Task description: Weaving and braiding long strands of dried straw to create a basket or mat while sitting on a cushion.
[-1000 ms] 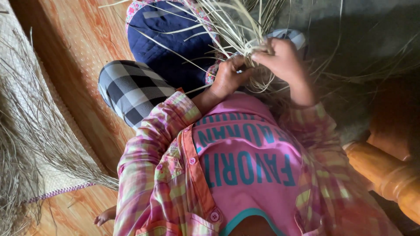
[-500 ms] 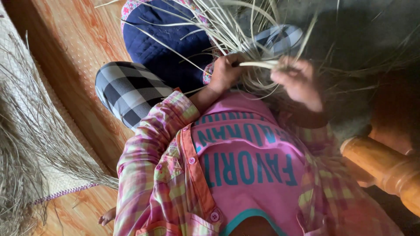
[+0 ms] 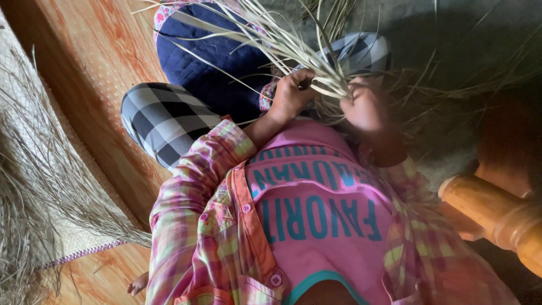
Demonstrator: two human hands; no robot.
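Note:
A bundle of pale dry straw strips [image 3: 282, 42] fans out above my lap. My left hand [image 3: 291, 96] is closed around strips at the base of the bundle. Touching it on the right, my right hand [image 3: 367, 107] has its fingers curled over the same strips. Both hands sit just above my pink shirt [image 3: 316, 214] and the checked pink overshirt sleeve [image 3: 197, 186]. My knee in black-and-white checked trousers [image 3: 161, 121] lies to the left of the hands.
A woven straw mat [image 3: 34, 186] with long loose fringe lies at the left on the orange wooden floor [image 3: 96, 62]. A dark blue quilted cushion [image 3: 214, 68] sits under the bundle. A turned wooden furniture leg [image 3: 497, 214] stands at the right. Toes [image 3: 138, 282] show at the bottom.
My right hand drew out to the right and lower away from the left hand, then settled close beside it again. My left hand kept its grip in much the same place.

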